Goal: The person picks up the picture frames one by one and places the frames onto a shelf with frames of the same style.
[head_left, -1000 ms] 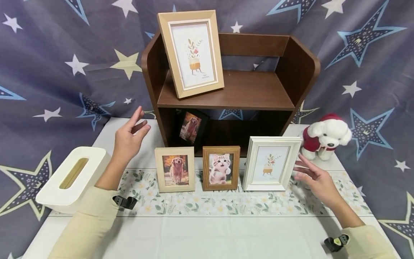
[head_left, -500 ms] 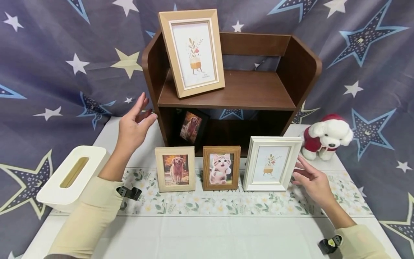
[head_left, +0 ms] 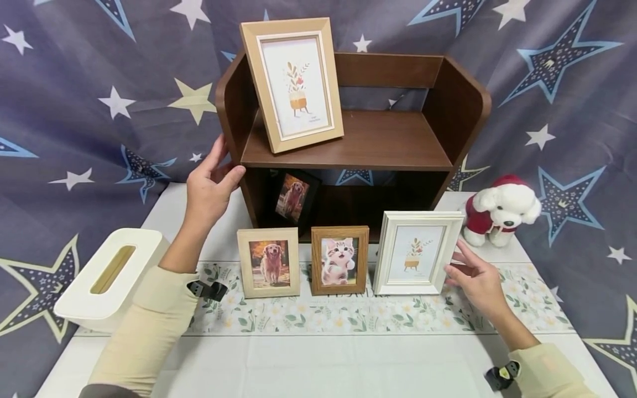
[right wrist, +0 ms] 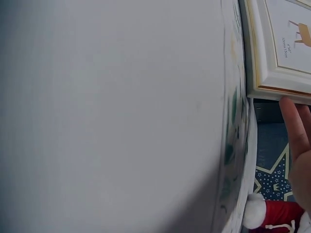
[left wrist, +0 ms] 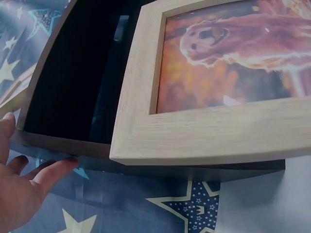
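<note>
My left hand [head_left: 209,190] is at the left side panel of the dark brown shelf [head_left: 398,138], its thumb by the front edge and its fingers along the outer side. In the left wrist view those fingers [left wrist: 56,174] lie rather straight against the panel. My right hand [head_left: 479,282] rests at the right edge of a white picture frame [head_left: 450,243], fingertips right at its side. Left of it stand a brown picture frame [head_left: 318,260] with a kitten and a pale wood picture frame [head_left: 244,265] with a dog.
A tan picture frame [head_left: 264,105] leans on the upper shelf; a black picture frame [head_left: 309,202] tilts inside the lower one. A white tissue box [head_left: 79,298] is at left and a plush dog [head_left: 510,207] at right. A starry curtain [head_left: 149,66] hangs behind.
My left hand has moved up and right to the shelf's left side. My right hand has shifted slightly left to the white picture frame's edge. The frames stay in place.
</note>
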A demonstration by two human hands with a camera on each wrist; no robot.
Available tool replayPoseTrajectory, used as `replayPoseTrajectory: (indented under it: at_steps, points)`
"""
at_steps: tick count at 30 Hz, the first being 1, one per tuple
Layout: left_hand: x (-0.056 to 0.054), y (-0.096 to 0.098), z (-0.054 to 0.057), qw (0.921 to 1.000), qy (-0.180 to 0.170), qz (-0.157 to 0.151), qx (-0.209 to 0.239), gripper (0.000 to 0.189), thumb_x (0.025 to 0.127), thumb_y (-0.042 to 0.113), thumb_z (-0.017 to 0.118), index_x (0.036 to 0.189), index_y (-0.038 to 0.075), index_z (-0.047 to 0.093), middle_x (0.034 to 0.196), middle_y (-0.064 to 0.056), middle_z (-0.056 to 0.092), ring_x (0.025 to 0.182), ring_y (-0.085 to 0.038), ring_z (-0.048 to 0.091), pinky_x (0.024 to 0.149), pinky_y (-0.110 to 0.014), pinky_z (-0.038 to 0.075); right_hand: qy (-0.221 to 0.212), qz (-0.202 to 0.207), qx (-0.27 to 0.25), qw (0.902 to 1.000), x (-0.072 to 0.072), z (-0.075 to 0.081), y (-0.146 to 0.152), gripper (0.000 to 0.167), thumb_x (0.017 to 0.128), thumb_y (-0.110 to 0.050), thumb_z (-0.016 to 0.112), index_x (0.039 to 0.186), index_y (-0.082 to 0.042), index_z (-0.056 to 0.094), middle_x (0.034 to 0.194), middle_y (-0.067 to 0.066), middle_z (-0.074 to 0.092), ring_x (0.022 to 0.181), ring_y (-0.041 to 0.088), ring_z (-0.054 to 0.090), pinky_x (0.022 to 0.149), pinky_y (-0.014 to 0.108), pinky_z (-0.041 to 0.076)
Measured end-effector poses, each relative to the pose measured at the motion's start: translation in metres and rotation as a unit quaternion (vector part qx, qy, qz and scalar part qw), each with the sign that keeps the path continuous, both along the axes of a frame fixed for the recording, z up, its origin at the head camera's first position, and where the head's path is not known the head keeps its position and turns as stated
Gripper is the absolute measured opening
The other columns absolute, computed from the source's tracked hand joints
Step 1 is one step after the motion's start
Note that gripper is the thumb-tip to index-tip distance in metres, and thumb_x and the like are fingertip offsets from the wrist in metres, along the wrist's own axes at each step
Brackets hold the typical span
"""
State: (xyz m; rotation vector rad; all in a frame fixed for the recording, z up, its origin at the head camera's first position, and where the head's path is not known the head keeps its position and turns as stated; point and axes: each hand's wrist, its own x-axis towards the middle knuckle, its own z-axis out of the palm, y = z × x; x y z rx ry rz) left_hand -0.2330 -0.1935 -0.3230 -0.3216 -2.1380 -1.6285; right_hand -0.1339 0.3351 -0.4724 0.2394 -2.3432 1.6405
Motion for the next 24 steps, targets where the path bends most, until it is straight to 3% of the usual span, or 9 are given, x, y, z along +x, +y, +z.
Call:
replayPoseTrajectory:
  at_steps: [4,12,24]
  points:
    - [-0.001,0.002,0.001,0.9999,-0.007,0.01,0.0,0.067,0.096,0.014,0.071,0.154,0.033,0.044,0.155,-0.004,0.052,0.125,-0.022,0.065,0.08,-0.009,0.057,0.003,0.008,-0.022,0.9997,-0.001,0.0,-0.001,0.072,0.088,0.013,0.069,0.153,0.0,0.042,0.107,-0.024,0.072,0.086,-0.005,0.072,0.063,0.027,0.063]
    - [-0.005,0.002,0.003,0.9997,-0.012,0.021,-0.006,0.074,0.09,0.008,0.077,0.153,0.032,0.046,0.149,-0.01,0.057,0.121,-0.029,0.067,0.082,-0.012,0.058,0.009,-0.005,0.023,0.9997,-0.003,-0.002,0.0,0.075,0.088,0.01,0.072,0.155,-0.007,0.044,0.109,-0.029,0.069,0.088,-0.006,0.071,0.064,0.031,0.063]
    - [-0.012,0.003,-0.004,0.9958,0.041,0.068,-0.047,0.069,0.087,0.002,0.077,0.148,0.026,0.053,0.143,-0.006,0.063,0.109,-0.037,0.071,0.08,-0.01,0.058,-0.024,-0.015,0.018,0.9994,-0.001,-0.003,0.0,0.075,0.089,0.005,0.073,0.155,-0.008,0.041,0.109,-0.031,0.067,0.09,-0.008,0.071,0.063,0.031,0.063]
